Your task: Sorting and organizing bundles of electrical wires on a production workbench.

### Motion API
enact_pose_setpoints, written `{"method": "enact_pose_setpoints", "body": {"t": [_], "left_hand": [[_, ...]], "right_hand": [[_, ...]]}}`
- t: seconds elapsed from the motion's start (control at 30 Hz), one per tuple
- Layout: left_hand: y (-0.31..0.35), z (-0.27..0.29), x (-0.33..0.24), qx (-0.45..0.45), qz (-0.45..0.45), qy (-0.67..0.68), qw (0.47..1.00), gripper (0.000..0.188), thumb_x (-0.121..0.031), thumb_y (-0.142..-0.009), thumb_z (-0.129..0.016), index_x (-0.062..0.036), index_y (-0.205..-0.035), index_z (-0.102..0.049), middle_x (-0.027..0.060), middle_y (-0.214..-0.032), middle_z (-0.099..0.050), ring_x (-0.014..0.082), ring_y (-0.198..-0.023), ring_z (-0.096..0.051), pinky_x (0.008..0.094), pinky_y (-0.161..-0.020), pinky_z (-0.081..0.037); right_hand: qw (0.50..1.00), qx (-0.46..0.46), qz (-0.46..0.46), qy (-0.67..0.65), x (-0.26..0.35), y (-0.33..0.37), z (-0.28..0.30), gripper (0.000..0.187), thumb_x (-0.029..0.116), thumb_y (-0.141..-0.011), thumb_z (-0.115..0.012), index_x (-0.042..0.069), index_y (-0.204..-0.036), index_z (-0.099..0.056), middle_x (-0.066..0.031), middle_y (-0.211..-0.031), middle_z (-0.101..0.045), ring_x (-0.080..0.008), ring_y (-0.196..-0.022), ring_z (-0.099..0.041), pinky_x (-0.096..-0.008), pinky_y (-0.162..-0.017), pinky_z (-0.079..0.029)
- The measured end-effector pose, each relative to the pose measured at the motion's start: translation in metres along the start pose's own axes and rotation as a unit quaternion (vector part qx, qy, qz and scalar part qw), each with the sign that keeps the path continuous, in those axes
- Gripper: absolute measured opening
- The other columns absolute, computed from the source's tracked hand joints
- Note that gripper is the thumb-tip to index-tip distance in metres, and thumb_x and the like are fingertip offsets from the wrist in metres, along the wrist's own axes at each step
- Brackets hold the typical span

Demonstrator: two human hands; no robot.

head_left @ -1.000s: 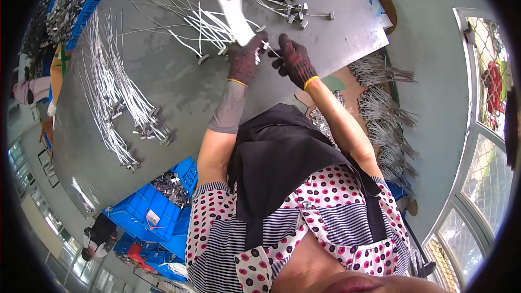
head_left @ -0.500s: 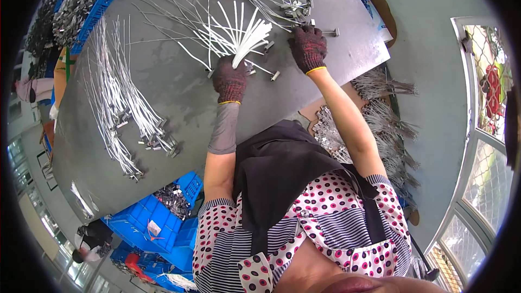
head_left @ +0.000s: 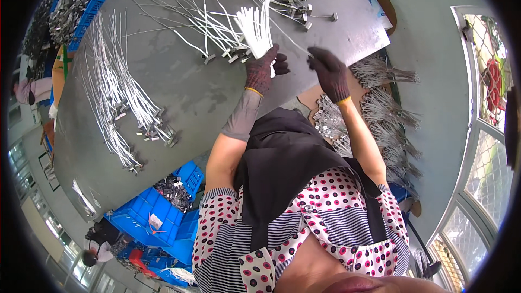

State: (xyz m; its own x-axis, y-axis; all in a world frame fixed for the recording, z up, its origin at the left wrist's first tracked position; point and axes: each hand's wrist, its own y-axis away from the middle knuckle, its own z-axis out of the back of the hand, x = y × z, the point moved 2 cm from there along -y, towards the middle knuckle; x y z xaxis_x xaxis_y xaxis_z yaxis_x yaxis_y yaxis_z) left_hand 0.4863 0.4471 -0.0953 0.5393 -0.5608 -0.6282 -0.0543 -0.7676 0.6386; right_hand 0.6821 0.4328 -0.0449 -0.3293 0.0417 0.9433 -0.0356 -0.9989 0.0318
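Observation:
My left hand (head_left: 263,70), in a dark knitted glove, is closed around a bundle of short white sleeves (head_left: 255,30), their ends fanned out away from me. Off to its right my gloved right hand (head_left: 329,74) pinches the end of a thin grey wire (head_left: 290,38). That wire runs back toward the far pile. Just beyond my left hand lie wires with white sleeved ends (head_left: 220,35) and small metal connectors (head_left: 209,58). At the far right sits a pile of wires with grey connectors (head_left: 296,2).
Long bundles of white wires (head_left: 111,87) lie on the left of the metal table (head_left: 179,95). Blue crates (head_left: 144,222) of small parts stand below it, another crate (head_left: 95,8) at the far left. Wire bundles (head_left: 388,114) are stacked right of the table, near a window (head_left: 477,157).
My left hand has moved right with the sleeves, which now point more upright. My right hand has drawn back toward me, pulling a wire; more connectors show at the far right pile.

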Motion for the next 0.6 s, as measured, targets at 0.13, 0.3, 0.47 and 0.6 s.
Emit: {"method": "enact_pose_setpoints", "body": {"t": [0.13, 0.3, 0.47, 0.6], "left_hand": [[-0.034, 0.011, 0.041, 0.087, 0.042, 0.147, 0.984, 0.026, -0.015, -0.092, -0.066, -0.0021, -0.114, -0.058, 0.0166, -0.093, -0.067, 0.0312, -0.082, -0.067, 0.0515, -0.080, -0.059], [-0.042, 0.015, 0.040, 0.121, 0.021, 0.183, 0.975, 0.027, -0.014, -0.092, -0.065, -0.0021, -0.115, -0.057, 0.0178, -0.099, -0.067, 0.0344, -0.089, -0.067, 0.0569, -0.085, -0.057], [-0.032, 0.002, 0.001, 0.116, -0.038, 0.202, 0.972, 0.027, -0.016, -0.094, -0.065, -0.0013, -0.115, -0.057, 0.0164, -0.098, -0.065, 0.0299, -0.084, -0.066, 0.0542, -0.084, -0.058], [-0.014, -0.015, -0.031, 0.042, -0.079, 0.190, 0.978, 0.021, -0.024, -0.094, -0.067, -0.0090, -0.107, -0.062, 0.0102, -0.090, -0.064, 0.0246, -0.075, -0.064, 0.0495, -0.078, -0.061]], "right_hand": [[0.981, 0.164, -0.059, 0.080, -0.028, 0.095, 0.040, 0.025, 0.019, -0.093, -0.063, -0.001, -0.107, -0.069, -0.0058, -0.080, -0.067, -0.0105, -0.068, -0.060, -0.0269, -0.063, -0.050], [0.934, 0.152, -0.313, 0.074, -0.121, 0.234, 0.098, 0.025, 0.023, -0.087, -0.067, 0.000, -0.098, -0.070, -0.0103, -0.083, -0.069, -0.0158, -0.068, -0.063, -0.0300, -0.063, -0.051], [0.976, 0.091, -0.160, 0.118, -0.158, 0.319, 0.129, 0.019, 0.019, -0.082, -0.074, 0.001, -0.083, -0.070, -0.0072, -0.072, -0.066, -0.0136, -0.063, -0.060, -0.0293, -0.059, -0.049], [0.924, -0.017, -0.380, -0.040, -0.151, 0.337, 0.136, 0.018, 0.017, -0.083, -0.075, 0.002, -0.075, -0.070, -0.0017, -0.070, -0.066, -0.0097, -0.065, -0.058, -0.0267, -0.059, -0.048]]}}
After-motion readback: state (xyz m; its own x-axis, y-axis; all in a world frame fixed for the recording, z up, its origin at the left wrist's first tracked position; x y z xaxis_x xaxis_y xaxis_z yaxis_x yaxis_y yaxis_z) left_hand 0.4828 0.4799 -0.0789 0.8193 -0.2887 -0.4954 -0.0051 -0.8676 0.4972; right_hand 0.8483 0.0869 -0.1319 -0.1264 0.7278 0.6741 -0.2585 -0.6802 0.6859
